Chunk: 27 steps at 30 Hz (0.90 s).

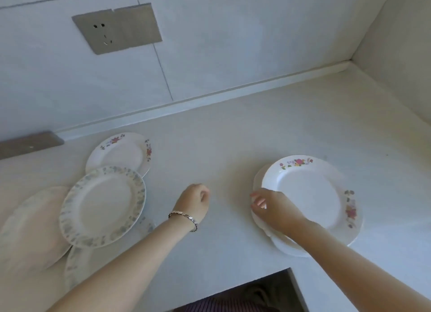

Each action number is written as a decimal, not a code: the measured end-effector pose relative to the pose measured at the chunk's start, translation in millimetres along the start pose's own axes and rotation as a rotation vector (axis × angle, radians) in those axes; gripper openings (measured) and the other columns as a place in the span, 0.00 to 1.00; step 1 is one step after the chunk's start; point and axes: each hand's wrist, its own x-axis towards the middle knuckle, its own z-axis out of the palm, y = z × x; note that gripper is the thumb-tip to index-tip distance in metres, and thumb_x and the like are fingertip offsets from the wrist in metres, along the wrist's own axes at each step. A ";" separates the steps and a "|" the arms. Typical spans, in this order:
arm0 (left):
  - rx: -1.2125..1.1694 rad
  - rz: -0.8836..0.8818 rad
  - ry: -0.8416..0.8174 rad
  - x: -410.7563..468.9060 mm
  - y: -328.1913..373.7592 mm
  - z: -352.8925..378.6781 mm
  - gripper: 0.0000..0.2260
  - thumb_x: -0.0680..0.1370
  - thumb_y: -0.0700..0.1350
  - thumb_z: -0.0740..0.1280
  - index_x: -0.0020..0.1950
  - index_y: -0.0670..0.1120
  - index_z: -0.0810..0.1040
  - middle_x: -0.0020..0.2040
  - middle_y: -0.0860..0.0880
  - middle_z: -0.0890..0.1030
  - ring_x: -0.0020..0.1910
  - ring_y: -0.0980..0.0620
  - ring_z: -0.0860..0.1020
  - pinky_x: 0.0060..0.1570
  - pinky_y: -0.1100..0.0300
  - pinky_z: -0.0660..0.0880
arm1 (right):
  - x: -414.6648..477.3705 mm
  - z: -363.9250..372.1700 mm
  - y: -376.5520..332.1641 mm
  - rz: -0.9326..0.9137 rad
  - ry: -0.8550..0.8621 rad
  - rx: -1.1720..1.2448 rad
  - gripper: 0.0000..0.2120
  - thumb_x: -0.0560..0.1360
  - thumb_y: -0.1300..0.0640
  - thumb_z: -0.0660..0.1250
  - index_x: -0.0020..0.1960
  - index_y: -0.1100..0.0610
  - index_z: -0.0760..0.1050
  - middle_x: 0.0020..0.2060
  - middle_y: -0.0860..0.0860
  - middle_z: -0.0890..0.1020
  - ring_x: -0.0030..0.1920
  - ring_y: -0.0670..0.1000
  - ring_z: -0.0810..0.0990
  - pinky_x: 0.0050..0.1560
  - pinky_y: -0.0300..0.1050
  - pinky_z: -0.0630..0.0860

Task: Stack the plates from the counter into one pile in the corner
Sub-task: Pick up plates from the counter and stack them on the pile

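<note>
R hand (271, 209) sits on the left rim of a small pile of plates (310, 195) w/ red flowers, fingers curled over the edge, gripping it as far as I can tell. L hand (196, 198) rests on the bare worktop (233, 136), loosely curled, holding nothing; bracelet (184, 219) on that wrist. Hands are apart. Left of the L hand: blue-rimmed plate (102, 206) overlapping a red-flower plate (121, 151) behind it and more plates (35, 225) under it. Wall socket (116, 28) above.
</note>
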 end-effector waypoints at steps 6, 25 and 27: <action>-0.073 -0.198 0.245 -19.3 -125.6 -89.1 0.07 0.76 0.38 0.62 0.44 0.42 0.81 0.43 0.44 0.82 0.45 0.45 0.78 0.39 0.64 0.64 | 46.1 98.2 -120.0 -0.070 -0.168 0.091 0.16 0.75 0.52 0.63 0.61 0.56 0.75 0.52 0.52 0.82 0.52 0.51 0.79 0.48 0.38 0.71; 0.181 -0.545 -0.187 -50.9 -295.5 -141.1 0.20 0.80 0.53 0.51 0.50 0.41 0.76 0.53 0.40 0.81 0.52 0.43 0.78 0.44 0.59 0.69 | 108.4 199.7 -185.4 0.335 0.100 0.810 0.09 0.74 0.60 0.66 0.36 0.61 0.72 0.33 0.54 0.76 0.37 0.54 0.74 0.43 0.48 0.73; 0.166 -0.571 -0.212 -53.2 -299.2 -136.8 0.19 0.80 0.53 0.53 0.49 0.41 0.76 0.54 0.39 0.81 0.53 0.42 0.78 0.45 0.58 0.69 | 102.4 187.9 -172.7 0.331 0.149 0.857 0.11 0.74 0.61 0.67 0.33 0.60 0.72 0.31 0.53 0.76 0.34 0.53 0.74 0.39 0.45 0.74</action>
